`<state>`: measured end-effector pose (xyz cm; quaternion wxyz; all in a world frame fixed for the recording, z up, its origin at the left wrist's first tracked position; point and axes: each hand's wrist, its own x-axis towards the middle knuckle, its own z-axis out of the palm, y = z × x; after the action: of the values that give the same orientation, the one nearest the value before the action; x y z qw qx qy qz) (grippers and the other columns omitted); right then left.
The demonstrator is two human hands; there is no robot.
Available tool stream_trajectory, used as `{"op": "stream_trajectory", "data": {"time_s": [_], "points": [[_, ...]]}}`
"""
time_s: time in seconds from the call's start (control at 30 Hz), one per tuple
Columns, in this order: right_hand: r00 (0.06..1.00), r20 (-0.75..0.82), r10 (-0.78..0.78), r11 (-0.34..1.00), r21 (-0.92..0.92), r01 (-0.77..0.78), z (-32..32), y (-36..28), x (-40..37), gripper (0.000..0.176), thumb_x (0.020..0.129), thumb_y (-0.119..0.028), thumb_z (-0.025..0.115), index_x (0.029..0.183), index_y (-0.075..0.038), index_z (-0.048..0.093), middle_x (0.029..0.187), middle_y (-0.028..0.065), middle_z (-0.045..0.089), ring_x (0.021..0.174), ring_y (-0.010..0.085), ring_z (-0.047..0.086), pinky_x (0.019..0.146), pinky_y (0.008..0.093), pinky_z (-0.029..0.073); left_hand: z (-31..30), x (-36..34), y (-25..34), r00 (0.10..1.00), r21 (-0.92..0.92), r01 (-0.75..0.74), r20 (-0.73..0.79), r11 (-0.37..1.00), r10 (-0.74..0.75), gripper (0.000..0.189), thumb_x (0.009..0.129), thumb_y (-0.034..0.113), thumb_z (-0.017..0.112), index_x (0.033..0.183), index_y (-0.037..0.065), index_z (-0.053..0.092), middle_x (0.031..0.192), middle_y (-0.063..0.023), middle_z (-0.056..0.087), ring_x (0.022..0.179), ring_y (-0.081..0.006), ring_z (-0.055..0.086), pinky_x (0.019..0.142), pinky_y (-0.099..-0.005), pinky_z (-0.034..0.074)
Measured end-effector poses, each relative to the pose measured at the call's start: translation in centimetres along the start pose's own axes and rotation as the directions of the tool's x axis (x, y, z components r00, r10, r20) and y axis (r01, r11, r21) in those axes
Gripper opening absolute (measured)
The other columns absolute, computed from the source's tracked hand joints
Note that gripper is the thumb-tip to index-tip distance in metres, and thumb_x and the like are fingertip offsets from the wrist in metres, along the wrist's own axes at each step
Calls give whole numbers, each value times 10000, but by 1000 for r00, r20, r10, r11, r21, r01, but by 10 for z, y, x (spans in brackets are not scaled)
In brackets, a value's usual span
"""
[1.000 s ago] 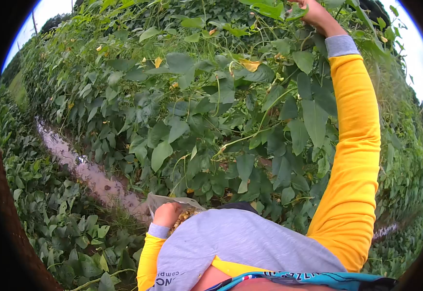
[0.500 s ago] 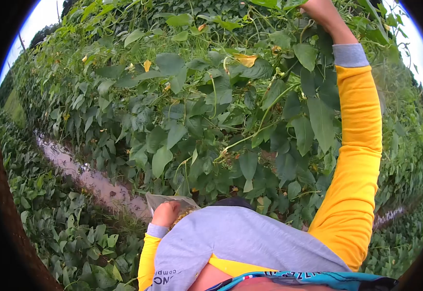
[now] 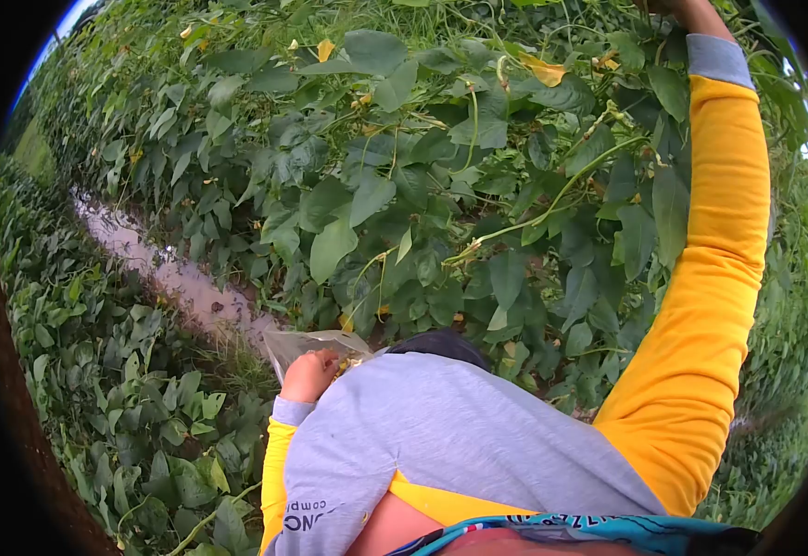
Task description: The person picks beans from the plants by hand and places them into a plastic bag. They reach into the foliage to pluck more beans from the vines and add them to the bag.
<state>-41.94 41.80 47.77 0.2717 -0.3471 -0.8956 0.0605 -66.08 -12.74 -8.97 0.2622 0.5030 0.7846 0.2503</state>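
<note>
At the lower left of the head view, my left hand [image 3: 309, 374] is closed on the rim of a clear plastic bag [image 3: 291, 347]. Small yellowish bits [image 3: 348, 362] show inside the bag, partly hidden by my hand and shirt. My right arm reaches up along the right side, and my right hand [image 3: 691, 13] is at the top edge among the vine leaves. Its fingers are cut off by the frame and shadow, so what they touch cannot be made out.
Dense climbing vines [image 3: 367, 195] with hanging stems and a yellow leaf [image 3: 543, 70] fill the space in front. A muddy, wet furrow [image 3: 191, 287] runs diagonally at the left. Low leafy plants [image 3: 145, 417] grow beside it.
The view has shifted, so the vines appear lower-right to higher-right of before. My right hand now sits farther up and right, mostly out of frame. More of the bag's opening shows.
</note>
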Motion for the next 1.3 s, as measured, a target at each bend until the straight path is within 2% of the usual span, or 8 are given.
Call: {"op": "stream_trajectory", "data": {"time_s": [0.5,0.53,0.63,0.73,0.83,0.93,1.0,1.3], "points": [[979,-205,8,999,42,0,7,-18,-28,152,802,-15,684,929,-3,767,804,21,711,656,115,617,607,292,509,-36,36,-76,999,-4,-5,33,1000,5,274,873,199,659,1103,90,761,945,-186,743,884,-393,705,800,-485,564],[974,-222,44,981,195,0,7,-17,-30,131,777,-23,712,896,3,762,781,21,710,645,112,613,605,292,502,-41,39,-81,999,-6,-12,33,1000,12,272,874,202,661,1101,91,761,941,-185,743,879,-393,706,796,-485,564],[933,-341,116,974,223,-40,10,-21,-40,98,787,-31,714,870,-4,757,769,25,715,656,104,614,607,294,500,-56,53,-92,996,9,-54,72,999,53,265,876,211,669,1095,93,760,936,-185,743,881,-391,706,792,-482,565],[927,-374,-33,988,-155,-27,7,-15,-37,104,806,-42,696,886,-12,754,770,23,714,665,95,610,624,297,505,-76,67,-93,992,62,-69,114,996,61,259,882,223,676,1093,99,759,927,-186,743,880,-391,706,787,-482,565],[905,-410,-117,986,-160,55,18,-16,-46,117,826,-48,693,923,-24,753,758,9,695,663,86,597,634,295,503,-82,81,-108,988,99,-96,130,990,83,259,886,228,676,1096,101,758,916,-184,742,880,-393,706,782,-485,564],[857,-498,-136,961,-276,-8,20,-23,-45,114,855,-60,679,947,-28,739,772,2,684,660,85,595,632,287,499,-92,89,-109,984,112,-92,163,989,73,257,888,237,682,1090,97,761,917,-182,743,884,-393,706,778,-484,563],[899,-430,-77,992,-124,25,7,-5,-43,114,872,-78,670,952,-32,736,780,11,686,668,94,604,633,283,502,-101,91,-109,981,99,-117,167,988,99,256,887,238,685,1084,94,762,922,-181,743,885,-392,706,778,-484,563],[891,-451,-45,982,-182,-42,21,-12,-48,115,876,-92,674,944,-31,744,779,20,693,665,105,616,627,281,505,-130,97,-132,977,117,-165,152,979,146,273,888,241,683,1099,86,759,931,-191,739,871,-401,703,776,-484,560]]}}
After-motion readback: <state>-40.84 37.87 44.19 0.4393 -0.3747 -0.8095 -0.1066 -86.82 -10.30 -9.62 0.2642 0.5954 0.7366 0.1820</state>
